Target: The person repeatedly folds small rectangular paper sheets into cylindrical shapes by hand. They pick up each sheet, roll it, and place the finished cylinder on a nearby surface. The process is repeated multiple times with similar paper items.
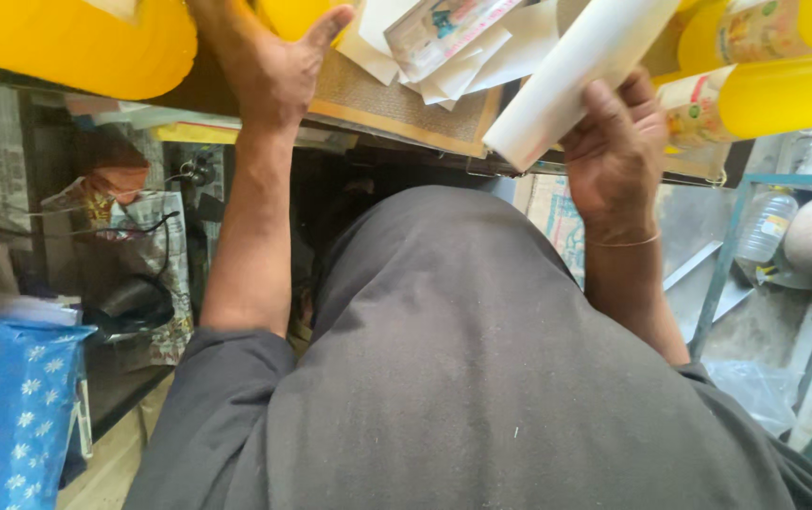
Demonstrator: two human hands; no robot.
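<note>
My right hand [614, 151] is closed around a white rolled tube of paper [576, 76], which slants up to the top edge of the view. My left hand [278, 66] rests flat on the brown counter [396, 109], its fingers apart and nothing in it. Between the two hands lies a loose heap of white papers and a printed packet [444, 42]. Below the hands, my dark grey shirt [481, 378] fills the lower middle of the view.
Yellow bottles with printed labels [765, 76] lie on the right of the counter, and a big yellow container [75, 42] sits at the top left. A blue flowered bag [9, 416] is at the lower left. A clear plastic bottle [767, 225] stands at the right.
</note>
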